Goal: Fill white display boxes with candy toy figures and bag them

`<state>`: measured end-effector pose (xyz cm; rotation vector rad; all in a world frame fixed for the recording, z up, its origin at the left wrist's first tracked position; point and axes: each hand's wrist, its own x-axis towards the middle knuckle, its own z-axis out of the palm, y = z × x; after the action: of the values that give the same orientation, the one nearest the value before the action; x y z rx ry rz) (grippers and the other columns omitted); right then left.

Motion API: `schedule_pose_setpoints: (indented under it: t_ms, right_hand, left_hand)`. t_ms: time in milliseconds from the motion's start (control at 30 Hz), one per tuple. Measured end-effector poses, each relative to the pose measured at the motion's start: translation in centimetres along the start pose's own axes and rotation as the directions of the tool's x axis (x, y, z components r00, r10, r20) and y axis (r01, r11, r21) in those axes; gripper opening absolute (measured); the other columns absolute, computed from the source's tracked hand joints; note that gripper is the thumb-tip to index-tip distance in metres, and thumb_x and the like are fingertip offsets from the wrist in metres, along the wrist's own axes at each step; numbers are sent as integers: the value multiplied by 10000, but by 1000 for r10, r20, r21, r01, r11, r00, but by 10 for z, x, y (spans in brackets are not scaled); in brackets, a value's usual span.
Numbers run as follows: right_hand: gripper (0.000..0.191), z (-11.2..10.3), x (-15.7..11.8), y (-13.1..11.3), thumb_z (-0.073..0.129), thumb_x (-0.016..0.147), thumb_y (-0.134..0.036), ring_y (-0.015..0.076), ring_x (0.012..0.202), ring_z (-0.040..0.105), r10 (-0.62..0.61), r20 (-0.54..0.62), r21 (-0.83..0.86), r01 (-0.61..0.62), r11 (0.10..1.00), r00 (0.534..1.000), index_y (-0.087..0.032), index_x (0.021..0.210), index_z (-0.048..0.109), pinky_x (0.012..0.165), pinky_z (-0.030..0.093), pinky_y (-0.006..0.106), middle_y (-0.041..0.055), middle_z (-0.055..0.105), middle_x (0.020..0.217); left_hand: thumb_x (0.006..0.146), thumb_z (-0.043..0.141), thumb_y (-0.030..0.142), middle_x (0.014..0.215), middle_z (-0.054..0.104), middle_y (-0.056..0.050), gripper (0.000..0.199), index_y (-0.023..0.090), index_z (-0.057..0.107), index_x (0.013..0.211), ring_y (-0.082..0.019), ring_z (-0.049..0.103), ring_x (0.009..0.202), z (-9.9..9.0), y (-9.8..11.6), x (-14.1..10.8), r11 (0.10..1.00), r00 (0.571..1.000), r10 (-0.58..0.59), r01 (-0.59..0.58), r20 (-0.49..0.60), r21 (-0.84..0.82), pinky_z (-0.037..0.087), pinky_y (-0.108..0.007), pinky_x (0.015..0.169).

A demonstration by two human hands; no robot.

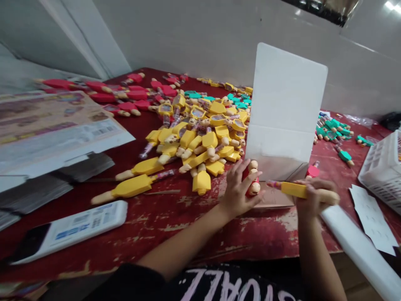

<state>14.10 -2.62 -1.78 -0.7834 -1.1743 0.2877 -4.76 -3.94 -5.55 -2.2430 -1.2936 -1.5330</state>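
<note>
A white cardboard box (pixel 283 100) stands before me, its tall lid upright. At the box's left end my left hand (pixel 239 188) has its fingers curled round red toys with beige bear-like heads (pixel 254 189). My right hand (pixel 311 198) grips a yellow paddle-shaped toy (pixel 293 189) with a beige handle, held level over the box's right part. A clear tube with small coloured bits sticks out of that toy's left end. Just behind the right hand shows another red toy (pixel 313 170). The box's inside is largely hidden by my hands.
A heap of yellow toys (pixel 203 142) lies left of the box. Red toys (pixel 134 94) and green toys (pixel 333 127) lie farther off. Printed cardboard sheets (pixel 59 125) and a white, blue-lettered packet (pixel 84 225) are at left, a white plastic basket (pixel 382 167) at right.
</note>
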Motion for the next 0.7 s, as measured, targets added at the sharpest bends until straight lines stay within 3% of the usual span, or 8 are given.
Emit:
schedule_pose_setpoints:
  t_ms: [67, 200, 400, 533, 633, 700]
  right_hand:
    - [151, 9, -13, 23, 574, 802, -294, 160, 546, 602, -55, 109, -36, 59, 998, 992, -264, 756, 434, 527, 501, 327, -49, 562, 637]
    - [238, 20, -29, 46, 552, 824, -374, 183, 509, 587, 54, 293, -203, 7, 979, 954, -279, 676, 393, 493, 501, 348, -41, 502, 547]
    - [218, 36, -19, 54, 519, 788, -348, 131, 427, 392, 193, 251, -477, -52, 878, 949, -273, 686, 341, 428, 382, 289, -59, 402, 521]
    - [233, 47, -33, 67, 496, 791, -448, 139, 454, 426, 246, 256, -577, -56, 815, 935, -246, 757, 385, 440, 358, 284, -31, 461, 561]
    - [308, 34, -40, 71, 535, 788, -501, 153, 506, 454, 239, 312, -575, -18, 818, 920, -207, 825, 448, 480, 378, 293, -12, 490, 608]
    - [394, 16, -43, 70, 566, 762, -532, 186, 636, 512, 184, 321, -548, 24, 836, 929, -175, 910, 489, 585, 441, 337, 30, 530, 733]
  left_hand:
    - [815, 590, 214, 1360, 425, -146, 323, 209, 487, 1121, -298, 402, 1299, 10, -4, 0, 999, 1000, -12, 13, 15, -46, 360, -513, 1071]
    - [773, 561, 121, 1330, 476, -143, 292, 205, 481, 1041, -264, 477, 1246, 17, -7, -1, 994, 999, 3, -7, -38, -111, 361, -512, 1087]
    - [738, 548, 142, 1272, 507, -131, 313, 214, 469, 1032, -265, 501, 1213, 21, -15, 2, 988, 997, 57, -63, -45, -141, 364, -538, 1074]
    - [768, 523, 195, 1301, 484, -139, 312, 217, 451, 1070, -270, 469, 1248, 23, -14, 1, 974, 996, 84, -88, -28, -209, 324, -565, 1089]
    - [803, 478, 329, 1369, 431, -150, 436, 224, 374, 1213, -277, 443, 1281, 10, -29, -7, 974, 991, 132, -133, -15, -186, 423, -507, 1024]
    - [798, 484, 337, 1405, 385, -163, 511, 220, 331, 1271, -286, 419, 1301, -12, -56, -18, 992, 992, 105, -109, -68, -66, 451, -476, 994]
